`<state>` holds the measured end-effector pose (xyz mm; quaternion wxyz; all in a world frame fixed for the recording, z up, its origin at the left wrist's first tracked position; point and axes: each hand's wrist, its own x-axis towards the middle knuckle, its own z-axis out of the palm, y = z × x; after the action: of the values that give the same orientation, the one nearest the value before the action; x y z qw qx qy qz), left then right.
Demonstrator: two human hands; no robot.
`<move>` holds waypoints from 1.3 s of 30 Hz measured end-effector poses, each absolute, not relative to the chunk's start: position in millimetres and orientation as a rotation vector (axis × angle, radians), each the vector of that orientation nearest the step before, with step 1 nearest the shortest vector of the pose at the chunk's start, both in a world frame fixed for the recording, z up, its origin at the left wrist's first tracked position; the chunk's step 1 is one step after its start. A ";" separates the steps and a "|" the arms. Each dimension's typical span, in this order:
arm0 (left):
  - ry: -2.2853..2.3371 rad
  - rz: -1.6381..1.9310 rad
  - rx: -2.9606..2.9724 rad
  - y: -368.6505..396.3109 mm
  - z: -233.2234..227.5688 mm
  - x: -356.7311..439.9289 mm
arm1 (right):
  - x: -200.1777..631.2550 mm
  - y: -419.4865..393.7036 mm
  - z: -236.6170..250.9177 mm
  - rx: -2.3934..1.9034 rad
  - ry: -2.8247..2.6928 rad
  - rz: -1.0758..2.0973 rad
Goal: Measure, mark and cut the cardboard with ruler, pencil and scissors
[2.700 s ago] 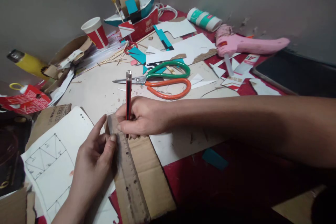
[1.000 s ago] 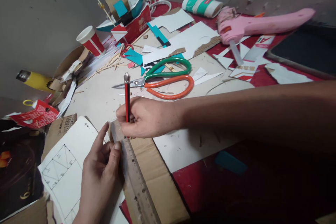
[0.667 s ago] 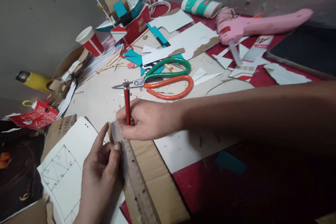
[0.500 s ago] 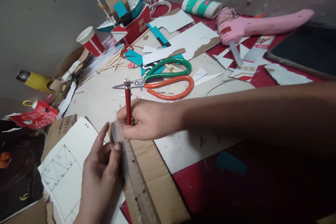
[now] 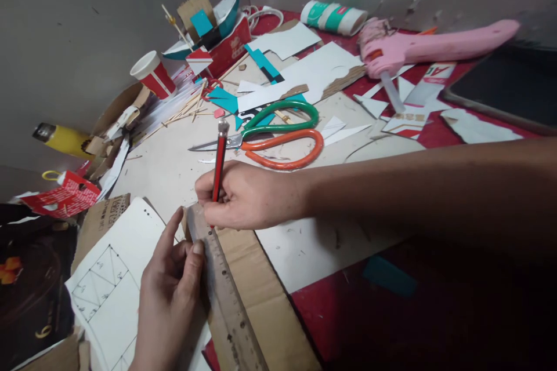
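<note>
A clear ruler (image 5: 228, 301) lies along a strip of brown cardboard (image 5: 256, 284). My left hand (image 5: 174, 278) holds the ruler down, its thumb on the top face and its index finger stretched along the left edge. In my right hand (image 5: 241, 194) is a red and black pencil (image 5: 220, 159), gripped in the curled fingers with its tip down at the ruler's right edge. To the left, under my left wrist, lies a white paper (image 5: 113, 266) with a drawn truss-like figure. Scissors (image 5: 278, 133) with green and orange handles rest just beyond my right hand.
At the right back lies a pink glue gun (image 5: 404, 49), among paper scraps (image 5: 319, 66). Further left stand a red-and-white paper cup (image 5: 154, 75), a paper boat model (image 5: 217, 23) and a yellow bottle (image 5: 61, 139). Thin wooden sticks (image 5: 187, 104) lie near the cup.
The pencil has tilted, its upper end leaning to the right, and its tip now shows by the ruler's edge. The hands and ruler stay nearly in place; the view shifts slightly.
</note>
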<state>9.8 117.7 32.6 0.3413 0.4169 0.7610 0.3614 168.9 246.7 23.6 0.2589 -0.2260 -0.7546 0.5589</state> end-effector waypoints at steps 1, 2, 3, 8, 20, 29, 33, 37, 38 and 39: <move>1.980 0.933 1.087 117.7 32.7 9.7 | 168.7 246.6 23.2 -0.610 -2.016 1.514; 1.985 0.929 1.086 117.7 32.7 9.7 | 168.6 246.6 23.0 -0.613 -1.991 1.513; 1.989 0.929 1.086 117.7 32.8 10.0 | 168.7 246.6 23.1 -0.618 -1.969 1.512; 1.992 0.958 1.072 118.2 35.3 15.3 | 170.4 246.4 27.9 -0.698 -1.917 1.525; 1.989 0.998 0.953 117.4 35.4 21.7 | 165.8 246.9 23.4 -0.776 -1.780 1.537; 2.004 0.982 0.955 118.6 37.4 25.1 | 167.1 248.3 22.6 -0.753 -1.790 1.565; 2.015 0.974 0.971 118.8 37.9 26.4 | 166.6 248.4 22.8 -0.748 -1.781 1.572; 2.026 0.993 0.963 119.6 38.9 28.7 | 166.3 248.9 20.7 -0.701 -1.828 1.535; 2.035 0.992 0.971 119.8 39.2 29.3 | 166.6 249.0 20.1 -0.673 -1.844 1.527; 2.046 0.989 0.982 120.0 39.4 29.6 | 166.9 249.0 19.6 -0.642 -1.860 1.525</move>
<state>29.6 120.0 39.4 0.3269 0.3751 0.7810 0.3775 166.9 249.0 19.6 0.3200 -0.2443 -0.7079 0.5804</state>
